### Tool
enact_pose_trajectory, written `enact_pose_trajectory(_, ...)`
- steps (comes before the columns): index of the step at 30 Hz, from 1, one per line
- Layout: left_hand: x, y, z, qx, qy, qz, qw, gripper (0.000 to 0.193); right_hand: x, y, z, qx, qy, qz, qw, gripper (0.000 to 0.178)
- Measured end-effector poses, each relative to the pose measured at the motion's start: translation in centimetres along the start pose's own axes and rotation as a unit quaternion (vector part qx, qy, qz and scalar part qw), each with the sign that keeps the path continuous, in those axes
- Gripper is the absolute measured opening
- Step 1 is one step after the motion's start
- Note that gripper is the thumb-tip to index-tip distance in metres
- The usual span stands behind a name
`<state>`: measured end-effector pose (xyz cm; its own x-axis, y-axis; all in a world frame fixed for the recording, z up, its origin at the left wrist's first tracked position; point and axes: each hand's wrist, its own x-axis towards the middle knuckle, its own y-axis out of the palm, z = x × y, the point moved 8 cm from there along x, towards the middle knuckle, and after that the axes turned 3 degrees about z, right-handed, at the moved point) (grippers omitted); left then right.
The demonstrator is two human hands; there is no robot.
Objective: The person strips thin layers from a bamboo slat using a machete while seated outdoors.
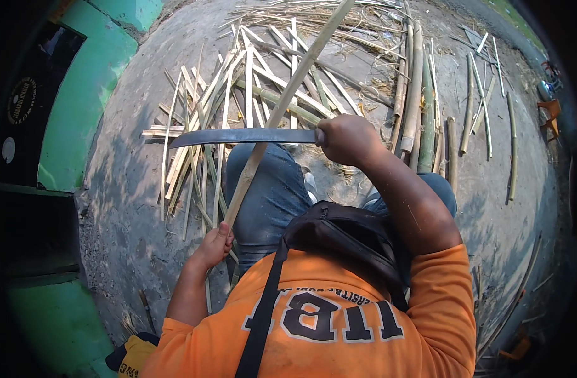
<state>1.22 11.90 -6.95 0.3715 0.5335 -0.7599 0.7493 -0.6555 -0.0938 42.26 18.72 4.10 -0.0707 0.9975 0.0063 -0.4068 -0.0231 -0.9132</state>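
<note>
My right hand (pixel 351 140) is closed round the handle of a machete (pixel 250 136), whose long, slightly curved grey blade points left. The blade lies across a long split bamboo strip (pixel 293 86) in the picture; whether it touches the strip I cannot tell. Gripped near its lower end by my left hand (pixel 213 246), the strip slants up and to the right past my left knee, and its far end runs out of the upper edge. My left thumb lies along the strip.
Split bamboo strips (pixel 206 151) lie heaped on the concrete ground ahead and to the left. Whole bamboo poles (pixel 414 88) lie ahead on the right. A green wall (pixel 80 94) stands at left, and an orange chair (pixel 551 118) at far right. A black bag (pixel 345 236) rests on my lap.
</note>
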Motion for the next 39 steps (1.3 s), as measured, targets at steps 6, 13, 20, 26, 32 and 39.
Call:
enact_pose_trajectory(6,0.0,-0.1,-1.1,-0.008,0.015,0.011,1.0,0.071,0.9,0.2,-4.3,-0.013,0.102,0.036,0.994,0.02)
enact_pose_trajectory(13,0.1,0.3,0.1,-0.004,0.024,0.002,1.0,0.071,0.1,-0.2,0.2,-0.04,0.016,0.013,0.999,0.022)
enact_pose_trajectory(20,-0.2,0.0,-1.1,0.001,0.01,0.009,1.0,0.071,0.5,-0.2,-4.5,0.002,0.157,0.036,0.987,0.029)
enact_pose_trajectory(26,0.3,0.5,0.1,0.001,0.041,-0.007,0.999,0.073,0.3,-0.5,-1.3,-0.026,0.072,0.025,0.997,0.022)
enact_pose_trajectory(32,0.1,0.5,-0.5,-0.031,-0.001,0.033,0.999,0.073,0.7,0.9,-4.9,0.009,0.144,0.012,0.99,0.024)
enact_pose_trajectory(39,0.1,1.1,0.2,-0.04,0.014,0.021,0.999,0.074,0.4,-0.2,-3.3,-0.006,0.076,-0.029,0.997,0.021)
